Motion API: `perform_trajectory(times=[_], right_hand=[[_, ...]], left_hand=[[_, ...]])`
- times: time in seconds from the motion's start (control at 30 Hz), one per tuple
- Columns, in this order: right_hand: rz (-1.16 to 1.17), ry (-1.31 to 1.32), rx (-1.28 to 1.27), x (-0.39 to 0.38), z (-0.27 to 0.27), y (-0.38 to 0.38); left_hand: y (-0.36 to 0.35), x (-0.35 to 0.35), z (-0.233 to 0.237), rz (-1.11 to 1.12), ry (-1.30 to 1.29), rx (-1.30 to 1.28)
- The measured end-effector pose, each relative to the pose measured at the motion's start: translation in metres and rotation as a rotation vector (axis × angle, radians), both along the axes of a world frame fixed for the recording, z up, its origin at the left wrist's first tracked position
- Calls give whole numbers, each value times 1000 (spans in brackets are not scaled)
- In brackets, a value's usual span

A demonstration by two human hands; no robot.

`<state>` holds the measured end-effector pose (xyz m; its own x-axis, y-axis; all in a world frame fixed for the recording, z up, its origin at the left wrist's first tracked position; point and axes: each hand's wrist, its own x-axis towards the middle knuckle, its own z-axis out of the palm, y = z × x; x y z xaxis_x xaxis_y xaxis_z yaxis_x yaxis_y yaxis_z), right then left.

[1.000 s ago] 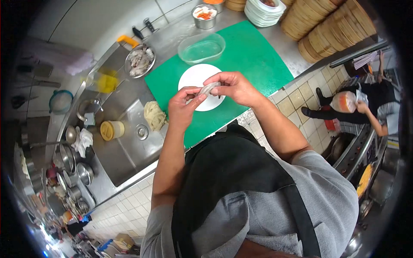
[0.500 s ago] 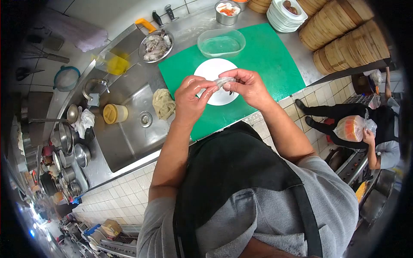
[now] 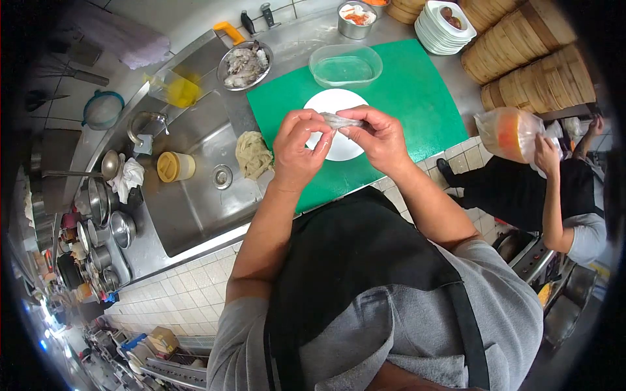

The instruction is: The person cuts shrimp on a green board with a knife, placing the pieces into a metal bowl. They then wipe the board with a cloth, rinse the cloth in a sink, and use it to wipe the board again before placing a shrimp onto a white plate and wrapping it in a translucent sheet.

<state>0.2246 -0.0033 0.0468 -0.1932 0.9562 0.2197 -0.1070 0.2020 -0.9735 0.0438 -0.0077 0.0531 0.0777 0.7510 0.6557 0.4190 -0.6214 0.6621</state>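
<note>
A grey, translucent shrimp (image 3: pixel 342 121) is held level between my two hands above a round white plate (image 3: pixel 337 99). My left hand (image 3: pixel 300 146) pinches one end with thumb and fingertips. At the other end, my right hand (image 3: pixel 378 138) grips it between thumb and fingers. The plate lies on a green cutting board (image 3: pixel 417 91), partly hidden by my hands. More raw shrimp (image 3: pixel 246 65) fill a metal bowl (image 3: pixel 227 83) at the board's far left. Beyond the plate sits a clear oval plastic container (image 3: pixel 345 79).
A steel sink (image 3: pixel 189 221) with a yellow-lidded tub (image 3: pixel 176 167) and a crumpled cloth (image 3: pixel 253 156) is on the left. Bamboo steamers (image 3: pixel 541 78) and stacked plates (image 3: pixel 443 32) stand at the right. A co-worker (image 3: pixel 554 195) carries a plastic bag (image 3: pixel 512 133) nearby.
The shrimp now shows longer between my fingers, and my hands sit slightly farther apart. At the right, the co-worker has come closer to the counter with the bag raised.
</note>
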Motion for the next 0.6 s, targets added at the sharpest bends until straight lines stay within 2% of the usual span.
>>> perform_trajectory(times=[0.1,0.2,0.43,0.6], right_hand=[[-2,-13,63,-2,3,2],[-16,-68,130,-2,7,2],[-19,-214,242,1,3,4],[-19,-201,240,-1,5,5]], left_hand=[[-1,1,1,55,-120,-83],[-2,-1,-7,108,5,4],[4,-10,-5,14,29,-43],[4,-9,0,-4,-30,-74]])
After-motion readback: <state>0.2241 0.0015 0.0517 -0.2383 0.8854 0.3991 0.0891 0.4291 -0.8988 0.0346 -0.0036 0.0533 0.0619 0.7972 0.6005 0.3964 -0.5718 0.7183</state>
